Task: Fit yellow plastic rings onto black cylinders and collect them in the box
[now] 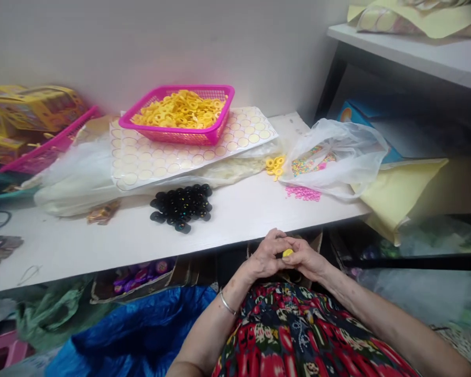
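My left hand [270, 255] and my right hand [306, 257] meet just off the table's front edge, fingers closed together around a small yellow piece [287, 253]. Its lower part is hidden by the fingers. On the table, left of my hands, lies a cluster of black round pieces [183, 203] with shiny specks. Beyond my hands sit a few yellow rings [275, 166] and a patch of small pink pieces [304, 193]. A pink basket [214, 137] full of yellow rings [180, 110] rests farther back on a sheet printed with circles [152, 165].
A clear plastic bag [349, 152] with colorful beads lies at the right of the white table [235, 214]. Yellow boxes [42, 107] fill another pink basket [48, 149] at the left. Below the table are a blue bag [141, 330] and a box of purple items [141, 277].
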Motion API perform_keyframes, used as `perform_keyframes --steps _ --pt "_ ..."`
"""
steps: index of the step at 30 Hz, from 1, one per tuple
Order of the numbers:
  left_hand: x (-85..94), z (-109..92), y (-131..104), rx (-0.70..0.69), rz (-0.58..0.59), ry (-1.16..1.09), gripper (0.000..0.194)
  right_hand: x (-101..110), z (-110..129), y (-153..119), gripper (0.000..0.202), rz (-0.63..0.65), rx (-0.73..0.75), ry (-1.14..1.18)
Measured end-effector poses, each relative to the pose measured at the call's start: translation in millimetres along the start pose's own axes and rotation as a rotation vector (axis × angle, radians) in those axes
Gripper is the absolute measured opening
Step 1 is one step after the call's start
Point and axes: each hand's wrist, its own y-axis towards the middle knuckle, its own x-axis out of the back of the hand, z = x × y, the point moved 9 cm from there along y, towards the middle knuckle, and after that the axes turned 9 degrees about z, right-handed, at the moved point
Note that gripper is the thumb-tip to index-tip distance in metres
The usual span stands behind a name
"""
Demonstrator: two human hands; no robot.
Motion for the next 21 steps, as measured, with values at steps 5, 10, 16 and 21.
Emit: perform_keyframes --steps 5,10,16,21 --pt "15.4 -16 -15 -0.129 -0.055 0.136 0.043 17 -5 6 0.050 -0.026 -0.060 -0.091" --pt "124.7 19 -135 0.335 -1.153 0.328 0.018 58 14 12 0.037 -0.256 0.056 -0.329" --pt "171.3 64 -240 0.700 -1.681 0.288 0.052 47 28 23 0.041 -0.147 0.189 -0.380" --pt "182.2 92 -246 0.704 -1.624 0.112 0.056 43 19 25 0.049 -0.066 0.189 -0.360"
